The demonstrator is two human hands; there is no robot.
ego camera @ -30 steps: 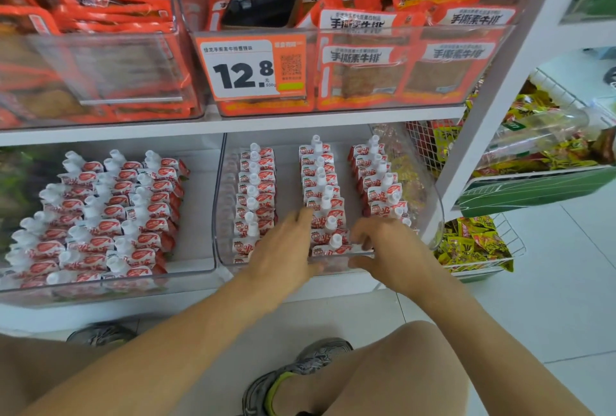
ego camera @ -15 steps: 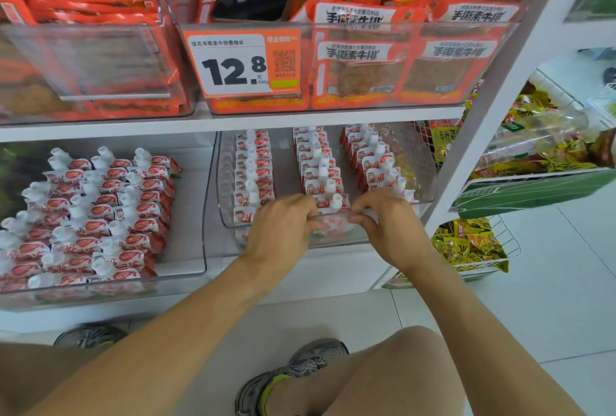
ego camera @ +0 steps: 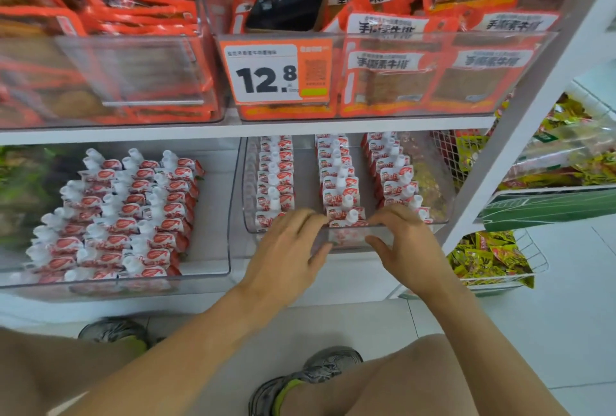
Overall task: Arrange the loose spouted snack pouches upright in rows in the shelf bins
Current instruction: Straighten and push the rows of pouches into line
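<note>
Both hands, left hand and right hand, grip the clear bin of pouches.

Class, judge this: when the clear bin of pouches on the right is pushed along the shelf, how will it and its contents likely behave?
The clear bin looks rigid and smooth, so it probably slides easily. The pouches stand in loose rows with gaps between, so some may tip. Their white spouts make them look top-heavy.

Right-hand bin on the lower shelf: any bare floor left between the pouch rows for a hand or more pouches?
Yes. In the right bin, two bare lanes: between the left row and middle row, and a narrower one between the middle row and right row. The front edge is crowded: the left hand and right hand hold it.
</note>
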